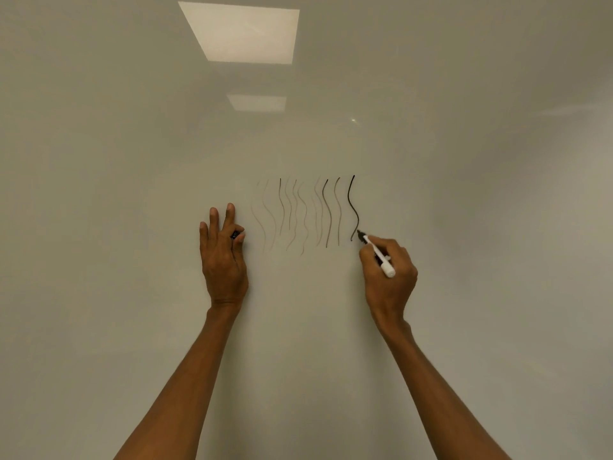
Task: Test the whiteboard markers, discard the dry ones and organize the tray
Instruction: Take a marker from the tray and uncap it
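My right hand [389, 273] grips the marker [378, 254] at three o'clock; my left hand [224, 257], at nine, pinches a black cap [235, 235]. Left uncapped, this good marker could dry out.

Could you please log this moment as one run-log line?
step: ink test; right hand: grips white marker, tip beside darkest wavy line; left hand: pinches black cap; whiteboard: fainter lines leftward

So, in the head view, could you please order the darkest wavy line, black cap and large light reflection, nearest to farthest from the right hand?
1. Darkest wavy line, by the marker in the right hand.
2. Black cap, in the left hand.
3. Large light reflection, far above both hands.
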Action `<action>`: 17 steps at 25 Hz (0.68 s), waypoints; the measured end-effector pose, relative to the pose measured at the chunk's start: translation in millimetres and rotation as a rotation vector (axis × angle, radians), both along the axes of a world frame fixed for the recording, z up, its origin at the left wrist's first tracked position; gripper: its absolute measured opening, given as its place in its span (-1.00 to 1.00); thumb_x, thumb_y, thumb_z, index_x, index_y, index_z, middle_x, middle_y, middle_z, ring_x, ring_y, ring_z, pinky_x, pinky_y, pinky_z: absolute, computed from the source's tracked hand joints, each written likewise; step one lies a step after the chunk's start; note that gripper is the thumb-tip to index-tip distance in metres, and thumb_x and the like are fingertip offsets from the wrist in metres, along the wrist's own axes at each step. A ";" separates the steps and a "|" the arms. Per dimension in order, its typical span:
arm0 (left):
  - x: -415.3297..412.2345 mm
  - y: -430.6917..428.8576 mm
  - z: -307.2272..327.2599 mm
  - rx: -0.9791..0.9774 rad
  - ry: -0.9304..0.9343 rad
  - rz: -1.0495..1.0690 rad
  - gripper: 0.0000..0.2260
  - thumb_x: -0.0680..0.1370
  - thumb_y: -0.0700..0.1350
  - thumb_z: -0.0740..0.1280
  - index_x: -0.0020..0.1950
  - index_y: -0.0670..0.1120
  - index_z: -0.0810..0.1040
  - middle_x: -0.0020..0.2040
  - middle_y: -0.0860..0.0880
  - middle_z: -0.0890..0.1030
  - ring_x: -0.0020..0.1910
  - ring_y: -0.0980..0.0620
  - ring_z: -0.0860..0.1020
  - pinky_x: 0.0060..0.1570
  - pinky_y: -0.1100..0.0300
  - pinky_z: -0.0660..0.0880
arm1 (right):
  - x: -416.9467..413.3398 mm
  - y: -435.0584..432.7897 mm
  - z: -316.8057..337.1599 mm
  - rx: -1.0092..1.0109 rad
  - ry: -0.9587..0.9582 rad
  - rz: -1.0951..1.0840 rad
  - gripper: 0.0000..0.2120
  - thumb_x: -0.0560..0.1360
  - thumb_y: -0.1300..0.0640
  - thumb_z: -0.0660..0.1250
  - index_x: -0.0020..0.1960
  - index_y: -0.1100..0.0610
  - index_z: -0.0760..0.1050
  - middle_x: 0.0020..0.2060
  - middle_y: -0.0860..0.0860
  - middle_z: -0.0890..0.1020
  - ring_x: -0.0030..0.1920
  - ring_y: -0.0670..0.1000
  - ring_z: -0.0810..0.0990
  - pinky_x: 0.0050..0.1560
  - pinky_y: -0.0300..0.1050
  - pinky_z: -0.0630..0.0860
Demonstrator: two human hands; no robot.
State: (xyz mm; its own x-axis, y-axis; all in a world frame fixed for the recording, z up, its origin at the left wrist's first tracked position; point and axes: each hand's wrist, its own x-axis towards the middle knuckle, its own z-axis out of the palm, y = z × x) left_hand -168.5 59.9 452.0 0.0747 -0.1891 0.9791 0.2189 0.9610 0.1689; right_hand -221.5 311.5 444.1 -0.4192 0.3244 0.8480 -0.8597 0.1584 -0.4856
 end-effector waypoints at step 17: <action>2.5 1.2 0.1 -0.011 -0.009 -0.023 -0.79 0.69 -0.20 0.15 0.28 -0.17 0.48 0.46 -0.09 0.44 0.55 -0.10 0.25 0.56 -0.07 0.11 | -6.7 9.4 -31.6 0.059 0.066 -0.027 -0.80 0.50 0.15 0.34 0.08 0.16 0.65 -0.17 -0.01 0.66 -0.22 -0.02 0.61 -0.26 0.03 0.56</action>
